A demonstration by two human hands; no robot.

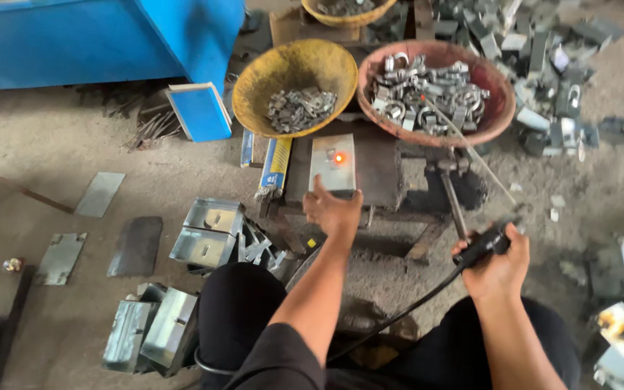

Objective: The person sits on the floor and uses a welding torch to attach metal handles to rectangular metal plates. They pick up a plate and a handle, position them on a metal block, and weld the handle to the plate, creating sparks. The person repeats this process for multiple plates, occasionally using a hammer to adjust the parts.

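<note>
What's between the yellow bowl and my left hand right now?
In the head view, a grey metal plate with a glowing orange spot lies between the yellow bowl and the left hand, whose fingertips reach its near edge.

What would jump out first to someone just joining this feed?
The glowing orange spot on the small metal plate at centre, with the left hand resting at the plate's near edge. The right hand grips a black rod holder whose thin rod slants up across the reddish bowl of metal clamps. A yellow bowl of smaller parts sits beside it.
</note>
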